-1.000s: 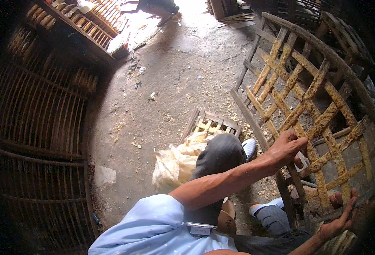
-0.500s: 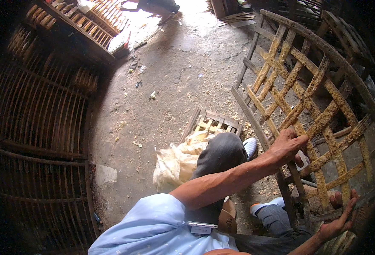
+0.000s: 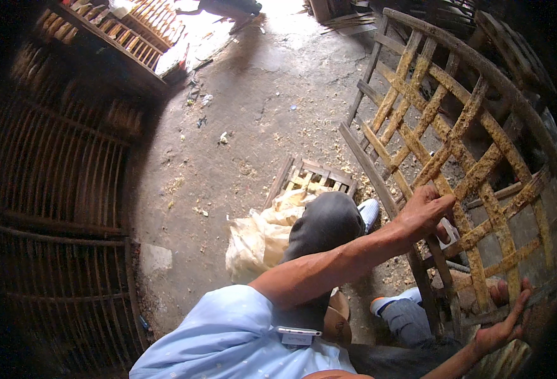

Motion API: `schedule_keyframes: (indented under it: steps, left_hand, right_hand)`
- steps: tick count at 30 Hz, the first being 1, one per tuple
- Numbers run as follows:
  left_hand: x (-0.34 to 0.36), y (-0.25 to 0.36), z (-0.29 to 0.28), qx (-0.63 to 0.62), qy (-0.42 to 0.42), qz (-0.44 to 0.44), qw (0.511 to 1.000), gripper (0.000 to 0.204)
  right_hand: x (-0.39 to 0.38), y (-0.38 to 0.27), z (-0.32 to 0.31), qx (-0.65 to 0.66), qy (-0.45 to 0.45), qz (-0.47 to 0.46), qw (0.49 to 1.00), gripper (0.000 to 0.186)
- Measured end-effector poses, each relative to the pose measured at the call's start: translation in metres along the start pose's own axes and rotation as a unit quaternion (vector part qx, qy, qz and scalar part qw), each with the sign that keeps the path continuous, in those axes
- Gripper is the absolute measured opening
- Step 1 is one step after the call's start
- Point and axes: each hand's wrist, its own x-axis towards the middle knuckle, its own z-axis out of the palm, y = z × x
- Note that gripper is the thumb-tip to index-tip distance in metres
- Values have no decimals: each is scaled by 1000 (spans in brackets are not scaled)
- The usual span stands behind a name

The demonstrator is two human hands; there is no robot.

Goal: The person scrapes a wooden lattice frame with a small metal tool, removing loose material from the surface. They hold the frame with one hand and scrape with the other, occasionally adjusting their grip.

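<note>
A wooden lattice tray (image 3: pixel 474 177) stands tilted up at my right side. Its crossed slats carry a crumbly yellowish crust, and darker rails frame it. My left hand (image 3: pixel 425 211) reaches across my body and is closed at the slats near the tray's near-left rail; part of the fingers is hidden behind the wood. Lower down, my right hand (image 3: pixel 504 322) grips the bottom rail, with the thumb in front and fingers showing through the lattice behind.
A smaller slatted frame (image 3: pixel 329 175) lies on the floor by my knee, beside a crumpled cream plastic sheet (image 3: pixel 259 243). Dark slatted racks (image 3: pixel 63 164) line the left. Scraps and crumbs litter the concrete floor (image 3: pixel 240 120). More wooden frames (image 3: pixel 515 57) lean behind the tray. A person (image 3: pixel 228 7) is at the far end.
The view has shifted slightly, so the scene sits a little higher and further left. Both hands keep their places on the tray.
</note>
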Motion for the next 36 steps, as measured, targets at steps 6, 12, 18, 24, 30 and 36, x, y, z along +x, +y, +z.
schedule_keyframes:
  steps: [6, 12, 18, 24, 30, 36]
  left_hand:
    - [8, -11, -3, -50, -24, 23, 998, 35]
    - [-2, 9, 3, -59, 19, -57, 996, 19]
    - [-11, 9, 2, -112, -7, -58, 992, 23]
    - [-11, 11, -1, -39, -34, -56, 997, 21]
    - [-12, 9, -4, -1, -14, 2, 1000, 23]
    - [-11, 9, -1, -120, -41, -8, 992, 21]
  right_hand:
    - [1, 17, -16, 21, -39, 10, 999, 39]
    - [-6, -25, 17, 80, 12, 43, 996, 30]
    - [-6, -22, 18, 96, 44, 60, 993, 29]
    - [-6, -28, 22, 107, 28, 68, 991, 34]
    - [-8, -37, 31, 106, 2, 64, 992, 37]
    - [-5, -36, 25, 83, 15, 46, 995, 39]
